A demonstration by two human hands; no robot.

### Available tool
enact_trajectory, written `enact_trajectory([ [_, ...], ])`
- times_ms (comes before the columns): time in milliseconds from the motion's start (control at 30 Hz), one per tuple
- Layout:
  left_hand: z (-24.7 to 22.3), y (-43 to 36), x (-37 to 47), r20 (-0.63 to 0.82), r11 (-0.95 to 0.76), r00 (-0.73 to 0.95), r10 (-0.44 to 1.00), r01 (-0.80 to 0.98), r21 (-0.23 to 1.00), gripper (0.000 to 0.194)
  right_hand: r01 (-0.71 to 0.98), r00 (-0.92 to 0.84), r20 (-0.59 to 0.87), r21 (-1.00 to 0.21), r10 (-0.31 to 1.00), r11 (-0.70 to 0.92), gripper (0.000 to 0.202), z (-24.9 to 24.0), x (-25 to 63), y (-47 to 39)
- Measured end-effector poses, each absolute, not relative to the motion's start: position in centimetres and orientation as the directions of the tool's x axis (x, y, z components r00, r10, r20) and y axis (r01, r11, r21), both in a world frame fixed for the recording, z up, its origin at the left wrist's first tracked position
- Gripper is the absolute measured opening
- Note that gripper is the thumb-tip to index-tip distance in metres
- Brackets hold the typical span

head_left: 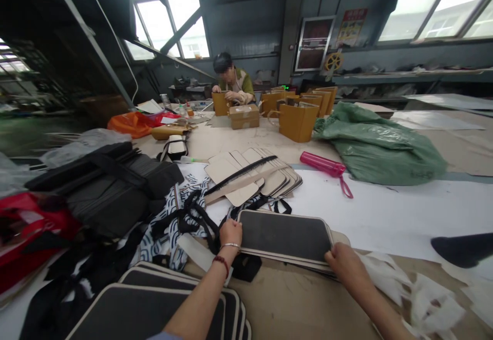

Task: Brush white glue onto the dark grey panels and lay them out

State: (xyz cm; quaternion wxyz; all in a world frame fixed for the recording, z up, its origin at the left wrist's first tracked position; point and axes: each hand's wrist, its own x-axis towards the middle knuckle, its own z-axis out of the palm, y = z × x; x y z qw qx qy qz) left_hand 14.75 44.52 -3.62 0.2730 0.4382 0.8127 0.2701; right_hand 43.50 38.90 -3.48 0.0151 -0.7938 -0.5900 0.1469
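Head view shows a long table (277, 299) with white paper (385, 211) on it, big windows and a person (239, 80) across. Bare brown table lies near the front, between the big dark pieces (134, 309) and white scraps (419, 294). Both arms reach forward. The left hand (231, 234) and right hand (344, 260) are closed on the two ends of the dark panels (285, 234), mid-table.

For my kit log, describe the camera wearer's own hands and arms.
The left hand is gloveless, with a thin silvery bangle and a dark red beaded bracelet behind it; a bit of blue-grey sleeve shows at the bottom edge. The right hand is gloveless too, with no jewellery or sleeve visible.
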Motion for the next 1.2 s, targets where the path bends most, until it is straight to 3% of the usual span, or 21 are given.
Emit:
enact_trajectory([
  [433,-4.4,44.5,14.7,-0.134,0.394,-0.386,0.913,0.746,0.536,0.005,0.924,0.323,-0.209,-0.14,0.923,-0.355,0.02,-3.1,42.3,38.5],
  [667,-4.1,44.3,14.8,-0.123,0.38,-0.368,0.922,0.793,0.475,0.016,0.911,0.344,-0.176,-0.176,0.922,-0.373,0.024,-2.6,43.2,38.8],
  [867,-4.5,44.5,14.7,-0.136,0.396,-0.378,0.916,0.796,0.458,0.016,0.934,0.296,-0.093,-0.181,0.951,-0.308,0.034,-2.7,44.2,42.1],
  [1200,-4.3,44.1,15.4,-0.108,0.421,-0.429,0.897,0.755,0.502,0.014,0.972,0.218,0.039,-0.098,0.975,-0.213,0.021,-3.2,44.3,43.5],
])
